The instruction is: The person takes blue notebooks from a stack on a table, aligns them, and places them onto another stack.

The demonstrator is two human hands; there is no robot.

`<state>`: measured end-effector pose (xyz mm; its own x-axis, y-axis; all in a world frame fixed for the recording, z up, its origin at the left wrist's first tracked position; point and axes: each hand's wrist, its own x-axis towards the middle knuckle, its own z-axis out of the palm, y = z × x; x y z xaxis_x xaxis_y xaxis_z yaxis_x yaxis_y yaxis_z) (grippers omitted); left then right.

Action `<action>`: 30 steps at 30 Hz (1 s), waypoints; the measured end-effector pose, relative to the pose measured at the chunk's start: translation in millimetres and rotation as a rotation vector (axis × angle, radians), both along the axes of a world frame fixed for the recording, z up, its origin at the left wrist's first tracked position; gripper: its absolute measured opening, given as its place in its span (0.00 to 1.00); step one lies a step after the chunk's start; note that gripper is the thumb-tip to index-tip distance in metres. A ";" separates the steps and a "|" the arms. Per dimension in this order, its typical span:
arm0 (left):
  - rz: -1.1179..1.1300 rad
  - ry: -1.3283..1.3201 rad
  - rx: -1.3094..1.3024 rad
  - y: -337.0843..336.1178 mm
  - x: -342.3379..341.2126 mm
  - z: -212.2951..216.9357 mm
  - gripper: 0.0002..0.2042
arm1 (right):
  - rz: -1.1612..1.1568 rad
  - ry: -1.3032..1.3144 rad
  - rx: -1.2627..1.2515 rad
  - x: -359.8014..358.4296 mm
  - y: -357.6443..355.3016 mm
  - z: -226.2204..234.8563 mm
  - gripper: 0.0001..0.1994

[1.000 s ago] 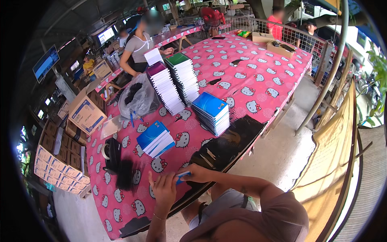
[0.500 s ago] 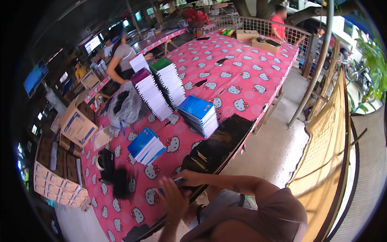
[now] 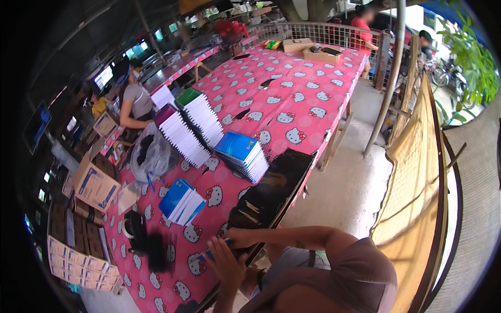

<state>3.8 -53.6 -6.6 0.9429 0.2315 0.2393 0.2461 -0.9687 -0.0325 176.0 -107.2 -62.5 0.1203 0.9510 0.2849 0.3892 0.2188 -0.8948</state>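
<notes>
a long table [image 3: 313, 78] covered in a pink cloth printed with white cartoon cat faces runs away from the viewer, seen from above through a curved wide lens. everything below is placed relative to this table.

at the table's near edge, the person's two bare hands meet over a small blue booklet [image 3: 213, 254] lying on the cloth. the left hand [image 3: 225, 265] is spread, fingers loose, resting on the booklet's near side. the right hand [image 3: 239, 239] comes in from the right along the table edge, its fingertips on the same booklet; whether it pinches the booklet or only touches it cannot be told, since the booklet is mostly hidden and blurred.

just beyond the hands, on the table's right edge, lies a glossy black sheet [image 3: 271, 190]. further in sits a neat stack of blue-covered notebooks [image 3: 242, 155]. left of that stack stand two taller leaning stacks, one with a purple cover [image 3: 180, 133] on top and one with a green cover [image 3: 201, 115]. nearer the viewer, in the middle of the cloth, a short pile of blue books [image 3: 180, 201] lies fanned out. a crumpled clear plastic bag [image 3: 151, 154] sits at the table's left edge, and dark blurred objects [image 3: 148, 242] lie at the near left corner.

off the table's left side are open cardboard boxes [image 3: 94, 182], and another person in a grey top [image 3: 135, 101] leans at that edge. at the far end stand flat cardboard boxes [image 3: 321, 52].
</notes>
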 end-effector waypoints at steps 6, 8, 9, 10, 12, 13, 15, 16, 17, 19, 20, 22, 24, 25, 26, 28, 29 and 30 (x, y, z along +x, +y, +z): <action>-0.010 -0.246 -0.110 15.8 -1.6 18.6 0.24 | -0.019 0.039 0.110 -6.9 -5.3 11.5 0.12; -0.050 -0.169 -0.158 33.1 3.3 21.5 0.16 | -0.063 -0.070 0.148 -2.3 -14.9 21.9 0.11; -0.053 -0.193 -0.149 33.6 1.9 20.8 0.14 | -0.067 0.000 0.171 -1.2 -19.7 26.6 0.10; -0.063 -0.220 -0.146 31.4 1.4 18.4 0.12 | -0.078 0.067 0.190 2.0 -26.4 27.7 0.10; -0.076 -0.259 -0.142 31.1 3.7 16.7 0.10 | -0.081 0.181 0.187 6.2 -32.6 31.3 0.10; -0.080 -0.270 -0.145 30.7 4.5 16.2 0.11 | -0.075 0.231 0.160 4.8 -34.6 33.8 0.10; -0.101 -0.291 -0.145 30.4 5.1 15.8 0.11 | -0.091 0.227 0.180 3.3 -35.6 36.9 0.10; -0.118 -0.304 -0.137 30.3 5.9 17.7 0.11 | -0.110 0.170 0.229 3.4 -32.9 35.6 0.11; -0.134 -0.318 -0.129 29.8 6.4 20.2 0.11 | -0.128 0.112 0.278 3.5 -30.9 33.9 0.11; -0.096 -0.312 -0.136 27.5 5.0 28.2 0.11 | -0.141 0.082 0.248 1.9 -28.8 33.3 0.11; -0.073 -0.307 -0.140 26.8 4.0 31.2 0.11 | -0.143 0.069 0.233 0.4 -27.8 34.7 0.10; -0.124 -0.274 -0.161 33.7 6.9 29.2 0.12 | -0.164 0.092 0.236 0.6 -29.1 36.4 0.11; -0.154 -0.266 -0.193 35.3 7.8 28.5 0.12 | -0.203 0.124 0.252 -2.1 -31.2 37.3 0.11; -0.167 -0.274 -0.215 32.3 11.3 30.8 0.13 | -0.240 0.144 0.268 -2.3 -32.9 34.3 0.10; -0.182 -0.281 -0.238 29.7 14.3 31.8 0.13 | -0.279 0.164 0.283 -2.0 -34.9 31.4 0.10; -0.178 -0.293 -0.210 28.2 12.2 32.9 0.13 | -0.224 0.160 0.234 -0.4 -34.3 27.8 0.11; -0.166 -0.302 -0.192 28.2 7.8 34.5 0.13 | -0.185 0.159 0.211 -2.0 -31.2 27.0 0.12; -0.158 -0.331 -0.202 27.8 5.1 37.1 0.13 | -0.190 0.123 0.223 -3.9 -28.3 26.0 0.12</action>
<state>8.9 -25.9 30.5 0.8504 0.1634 0.5001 0.0588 -0.9741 0.2181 172.1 -135.4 -36.5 0.3365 0.8239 0.4560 0.3338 0.3484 -0.8759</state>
